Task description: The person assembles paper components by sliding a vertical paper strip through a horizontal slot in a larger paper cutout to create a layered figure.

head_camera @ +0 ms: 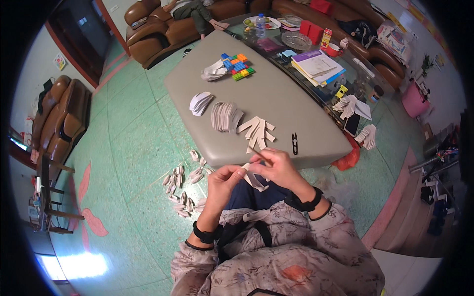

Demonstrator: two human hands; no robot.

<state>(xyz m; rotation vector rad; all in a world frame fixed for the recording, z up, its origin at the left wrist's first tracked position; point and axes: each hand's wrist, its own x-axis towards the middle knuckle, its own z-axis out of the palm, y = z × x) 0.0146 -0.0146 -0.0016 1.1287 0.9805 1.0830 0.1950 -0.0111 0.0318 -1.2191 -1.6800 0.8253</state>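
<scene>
My left hand (225, 181) pinches the end of a pale fabric strip (255, 184) over my lap; the rest of it hangs down. Between the fingers of my right hand (278, 165) is a thin dark stick-like tool (260, 155), its exact kind unclear. The right fingertips meet the strip beside my left thumb. Just beyond my hands, several loose pale strips (257, 130) lie fanned out on a grey padded bench (274, 100). Behind them sit a thick stack of strips (224, 117) and a smaller white stack (201, 103). Black thread snips (294, 143) rest to the right.
Small folded fabric pieces (182, 201) lie on the green floor at left. Toy building bricks (237, 66) and a plastic-wrapped bundle (214, 71) occupy the bench's far end. A glass table (318, 88) holds papers (317, 66), a bottle (260, 26) and a phone (351, 124). A person (192, 14) sits on a sofa.
</scene>
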